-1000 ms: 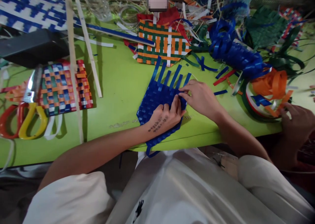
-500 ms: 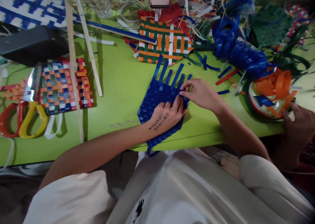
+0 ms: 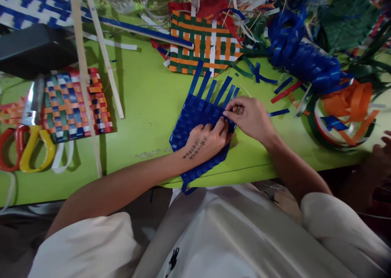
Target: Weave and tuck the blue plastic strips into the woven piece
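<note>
A blue woven piece (image 3: 192,119) lies on the green table, with several loose strips standing out from its upper edge and a blue loop at its lower end. My left hand (image 3: 206,141) presses on the weave, fingers curled over its right part. At the upper right corner of the weave, my right hand (image 3: 247,117) is closed in a pinch, its thumb and forefinger at the base of a blue strip. What lies between those fingertips is too small to make out.
Scissors (image 3: 33,127) and a multicoloured woven piece (image 3: 69,102) lie left, beside wooden sticks (image 3: 105,54). An orange-green woven piece (image 3: 195,37) is beyond. Blue coils (image 3: 314,66) and orange strip rolls (image 3: 351,102) sit right, near another person's hand (image 3: 380,159).
The view has shifted slightly. My right hand's fingers have curled in more at the weave's corner, while my left hand stays on it. The other person's hand has drawn away from the strip rolls.
</note>
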Demonstrator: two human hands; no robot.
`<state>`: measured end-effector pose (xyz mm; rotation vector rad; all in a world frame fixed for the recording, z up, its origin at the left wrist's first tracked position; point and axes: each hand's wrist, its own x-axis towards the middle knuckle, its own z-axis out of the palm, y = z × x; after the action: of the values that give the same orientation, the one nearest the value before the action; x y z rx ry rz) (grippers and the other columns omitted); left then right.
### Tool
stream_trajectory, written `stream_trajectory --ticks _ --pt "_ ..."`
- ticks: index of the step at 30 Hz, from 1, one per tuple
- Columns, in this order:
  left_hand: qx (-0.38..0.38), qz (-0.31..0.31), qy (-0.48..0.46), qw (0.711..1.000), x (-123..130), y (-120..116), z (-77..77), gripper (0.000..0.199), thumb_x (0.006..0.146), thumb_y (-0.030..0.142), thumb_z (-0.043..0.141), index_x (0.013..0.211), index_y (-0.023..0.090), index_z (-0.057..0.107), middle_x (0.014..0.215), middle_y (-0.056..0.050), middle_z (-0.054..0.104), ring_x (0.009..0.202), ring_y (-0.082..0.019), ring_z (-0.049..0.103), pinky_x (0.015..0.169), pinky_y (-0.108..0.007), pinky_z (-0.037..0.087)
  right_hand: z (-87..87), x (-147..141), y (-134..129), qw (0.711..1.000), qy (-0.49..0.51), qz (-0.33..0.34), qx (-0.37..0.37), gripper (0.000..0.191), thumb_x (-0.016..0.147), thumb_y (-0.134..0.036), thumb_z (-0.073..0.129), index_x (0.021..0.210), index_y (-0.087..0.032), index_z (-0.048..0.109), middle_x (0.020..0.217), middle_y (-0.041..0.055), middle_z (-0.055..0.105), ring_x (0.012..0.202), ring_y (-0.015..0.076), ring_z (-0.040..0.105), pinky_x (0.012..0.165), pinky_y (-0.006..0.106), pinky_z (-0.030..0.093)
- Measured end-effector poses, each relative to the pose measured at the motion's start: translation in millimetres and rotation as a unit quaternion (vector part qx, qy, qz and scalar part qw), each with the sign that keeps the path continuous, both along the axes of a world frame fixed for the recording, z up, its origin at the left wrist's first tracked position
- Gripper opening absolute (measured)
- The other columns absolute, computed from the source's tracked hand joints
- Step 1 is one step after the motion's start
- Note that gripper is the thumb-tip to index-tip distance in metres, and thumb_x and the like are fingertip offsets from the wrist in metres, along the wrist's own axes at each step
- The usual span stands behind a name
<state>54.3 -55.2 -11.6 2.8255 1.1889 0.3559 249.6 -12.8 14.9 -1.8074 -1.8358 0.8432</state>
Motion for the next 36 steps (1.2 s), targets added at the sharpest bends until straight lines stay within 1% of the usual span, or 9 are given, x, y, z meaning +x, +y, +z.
stream_trajectory --ticks 4,9,15,18,22,26,29,31,36 --pt "0.009 -0.004 0.004 1.000 -0.5 -0.1 -2.0 0.049 0.123 0.034 0.046 0.149 0.009 0.079 0.142 -0.015 0.084 0.079 -0.023 0.082 0.062 -0.043 0.053 -2.4 -0.6 -4.7 1.000 -0.007 -0.003 0.012 0.006 0.092 -0.023 0.081 0.087 -0.024 0.078 0.089 0.0037 0.077 0.072 0.0195 0.061 0.072 0.039 0.050" --pt "-0.008 -0.002 0.005 1.000 -1.0 -0.2 -2.8 0.049 0.123 0.033 0.047 0.152 0.009 0.077 0.144 -0.015 0.083 0.079 -0.023 0.081 0.062 -0.043 0.052 -4.7 -0.1 -8.5 1.000 -0.006 0.002 0.029 0.006 0.093 -0.021 0.080 0.088 -0.025 0.078 0.092 0.0048 0.078 0.076 0.0214 0.064 0.074 0.040 0.050" --pt "-0.004 0.004 0.013 1.000 0.1 2.1 2.4 0.049 0.124 0.035 0.044 0.148 0.010 0.079 0.140 -0.013 0.085 0.080 -0.022 0.083 0.063 -0.042 0.053 -9.1 -1.1 -7.4 1.000 -0.001 -0.012 0.026 0.005 0.094 -0.021 0.080 0.091 -0.025 0.080 0.095 0.0059 0.080 0.082 0.0239 0.068 0.077 0.041 0.051" --pt "0.018 -0.005 0.030 0.999 -5.5 0.6 4.9 0.046 0.123 0.030 0.046 0.149 0.009 0.077 0.143 -0.015 0.084 0.079 -0.022 0.082 0.062 -0.041 0.055 -11.0 -2.4 -6.9 0.999 -0.024 -0.008 0.031 0.003 0.093 -0.022 0.083 0.093 -0.024 0.081 0.098 0.0075 0.079 0.086 0.0256 0.069 0.081 0.042 0.052" --pt "0.058 0.002 0.061 0.996 -16.8 -4.5 5.9 0.047 0.123 0.027 0.043 0.157 0.012 0.071 0.153 -0.016 0.078 0.084 -0.021 0.081 0.063 -0.038 0.057 -9.1 -7.4 -9.9 0.996 -0.047 0.000 0.079 0.011 0.093 -0.016 0.080 0.100 -0.024 0.078 0.105 0.0087 0.077 0.091 0.0267 0.070 0.080 0.041 0.052" --pt "0.005 0.029 0.092 0.995 -21.1 -6.9 9.6 0.058 0.125 0.040 0.036 0.167 0.013 0.066 0.164 -0.020 0.071 0.088 -0.026 0.083 0.065 -0.042 0.061 -4.2 -9.9 -4.8 0.994 -0.046 0.059 0.073 0.018 0.102 -0.018 0.070 0.112 -0.024 0.084 0.118 0.0112 0.078 0.099 0.0277 0.074 0.088 0.041 0.057" --pt "-0.034 0.032 0.107 0.993 -19.9 -7.1 13.9 0.065 0.126 0.042 0.028 0.171 0.009 0.061 0.171 -0.021 0.064 0.096 -0.030 0.084 0.073 -0.045 0.064 -3.9 -10.2 3.9 0.991 -0.089 0.087 0.053 0.028 0.107 -0.022 0.064 0.122 -0.023 0.088 0.126 0.0148 0.079 0.107 0.0322 0.076 0.096 0.047 0.060" --pt "-0.037 0.033 0.108 0.993 -18.9 -7.4 15.5 0.067 0.126 0.042 0.025 0.171 0.007 0.059 0.173 -0.022 0.061 0.099 -0.032 0.084 0.076 -0.047 0.065 -5.7 -12.3 7.3 0.987 -0.118 0.100 0.045 0.028 0.107 -0.024 0.064 0.121 -0.022 0.089 0.127 0.0163 0.079 0.115 0.0355 0.076 0.103 0.051 0.060" --pt "-0.044 0.040 0.102 0.993 -17.1 -7.8 15.8 0.067 0.125 0.043 0.026 0.174 0.007 0.056 0.173 -0.023 0.061 0.099 -0.032 0.083 0.078 -0.047 0.062 -7.3 -22.9 6.9 0.986 -0.146 0.072 0.025 0.023 0.106 -0.025 0.068 0.117 -0.022 0.088 0.127 0.0149 0.081 0.112 0.0345 0.076 0.106 0.054 0.060"
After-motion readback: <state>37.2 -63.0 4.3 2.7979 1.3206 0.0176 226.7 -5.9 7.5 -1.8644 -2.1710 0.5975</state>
